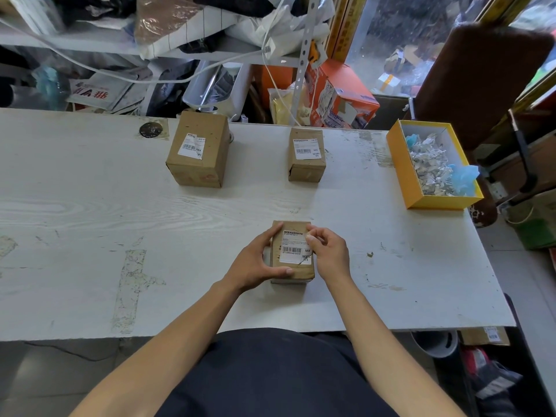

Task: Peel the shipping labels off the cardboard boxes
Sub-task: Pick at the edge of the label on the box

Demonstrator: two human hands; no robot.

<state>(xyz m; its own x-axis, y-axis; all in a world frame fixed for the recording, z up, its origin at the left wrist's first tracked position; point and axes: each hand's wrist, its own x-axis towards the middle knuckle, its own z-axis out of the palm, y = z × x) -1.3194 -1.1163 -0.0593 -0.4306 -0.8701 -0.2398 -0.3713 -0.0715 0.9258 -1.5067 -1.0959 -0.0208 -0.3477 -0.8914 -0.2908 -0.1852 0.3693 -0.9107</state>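
My left hand grips the near box on the tabletop; right hand pinches its label corner. Peel barely started; two labelled boxes beyond it remain, I judge.

- The white label on the box near the table's front edge reads "MX" and "MXRC 03" beside a barcode.
- The label on the back-edge box nearer the right side reads "MX", "MXRC 03".
- The label on the back-edge box to its left shows "MX"; smaller print is unreadable.
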